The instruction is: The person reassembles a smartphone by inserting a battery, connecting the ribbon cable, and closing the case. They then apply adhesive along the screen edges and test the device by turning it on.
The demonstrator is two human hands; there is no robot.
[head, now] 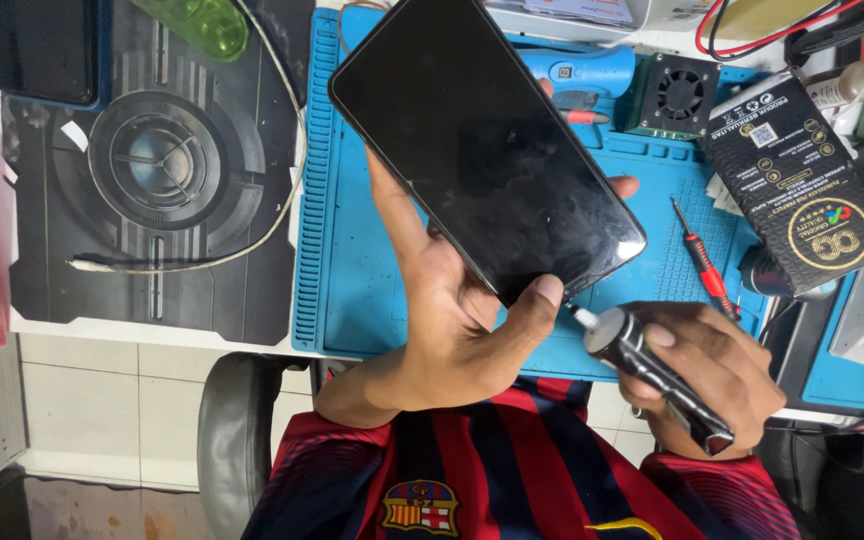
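Head view, steeply down, close over blue mat (pixel 352 260)

Bright, even light from above, soft shadows, faint shine on the dark phone screen (pixel 482 150), sharp picture, edges bend a little

Phone (pixel 482 140) hides the left hand's (pixel 452 320) fingers and the blue tool (pixel 582 72) behind; black box (pixel 812 185) covers something dark; red cables (pixel 752 30) cut off far right.

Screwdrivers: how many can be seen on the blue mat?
1. A red-handled screwdriver lies on the blue mat, right of the phone and above the right hand. Others may be hidden under the phone or hands.
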